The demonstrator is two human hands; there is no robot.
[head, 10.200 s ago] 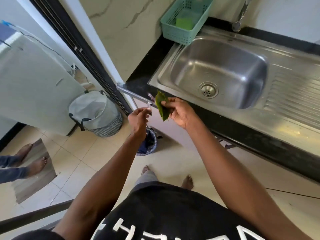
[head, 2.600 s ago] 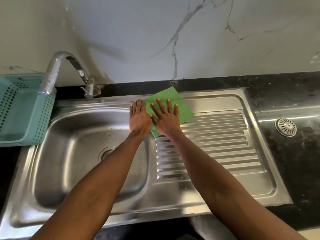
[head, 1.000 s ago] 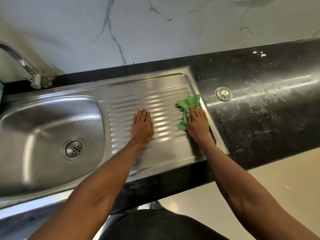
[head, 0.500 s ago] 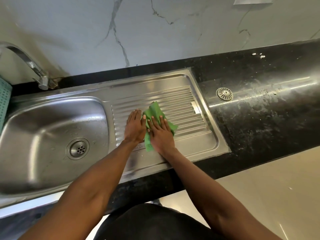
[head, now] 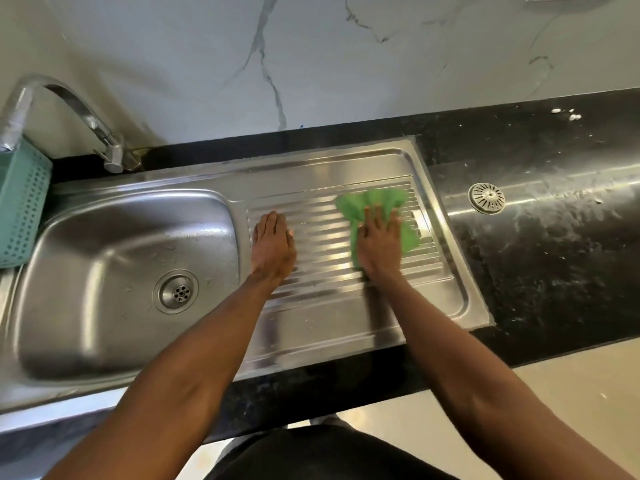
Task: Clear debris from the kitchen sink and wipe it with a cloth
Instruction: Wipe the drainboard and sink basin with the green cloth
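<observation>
The fingers of the right hand lay straight and slightly spread, pressing the crumpled green cloth flat onto the far right part of the ribbed drainboard. The left hand rested palm-down with straight, closed fingers on the drainboard's left part, just beside the sink basin. A round strainer lay on the dark surface to the right, and a teal basket stood left of the tap.

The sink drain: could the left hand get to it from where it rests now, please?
Probably yes. The left hand lies flat on the drainboard just right of the basin, and nothing sits between it and the drain. The right hand presses the green cloth, well clear.
</observation>
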